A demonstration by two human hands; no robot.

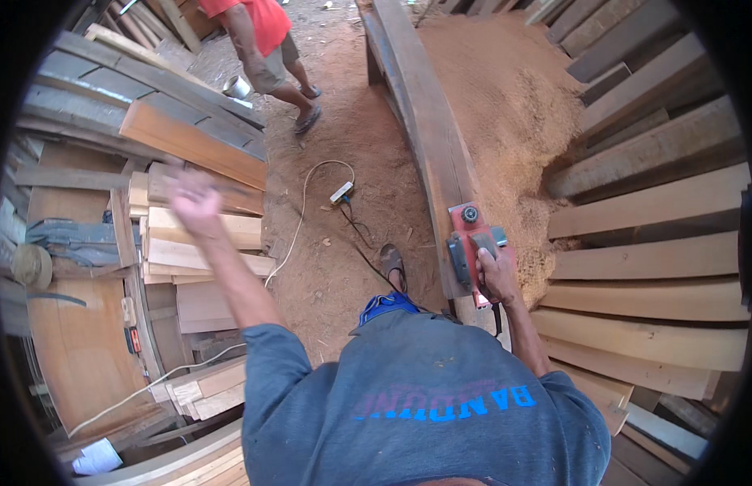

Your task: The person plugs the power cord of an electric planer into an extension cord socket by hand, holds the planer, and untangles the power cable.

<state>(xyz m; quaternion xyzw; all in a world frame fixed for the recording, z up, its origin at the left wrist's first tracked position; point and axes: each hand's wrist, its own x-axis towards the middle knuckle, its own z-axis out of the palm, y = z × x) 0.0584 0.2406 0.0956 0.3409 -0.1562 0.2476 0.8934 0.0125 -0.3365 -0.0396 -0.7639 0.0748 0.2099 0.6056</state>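
Observation:
My right hand (497, 271) is wrapped round the rear handle of a red and grey electric hand planer (463, 243). The planer rests on the near end of a long, dark wooden board (428, 113) that runs away from me. Out to the left, my left hand (196, 198) is raised near stacked planks, and motion blurs its fingers. Just beyond it lies a reddish-brown plank (193, 146). Whether the left hand touches any wood cannot be made out.
A power strip (341, 193) with a pale cord (299, 215) and a dark plugged-in cable lies on the dirt floor. Sawdust and shavings (526, 138) are heaped right of the board. Planks (647, 257) line the right side. A person in red (258, 40) stands at the far left.

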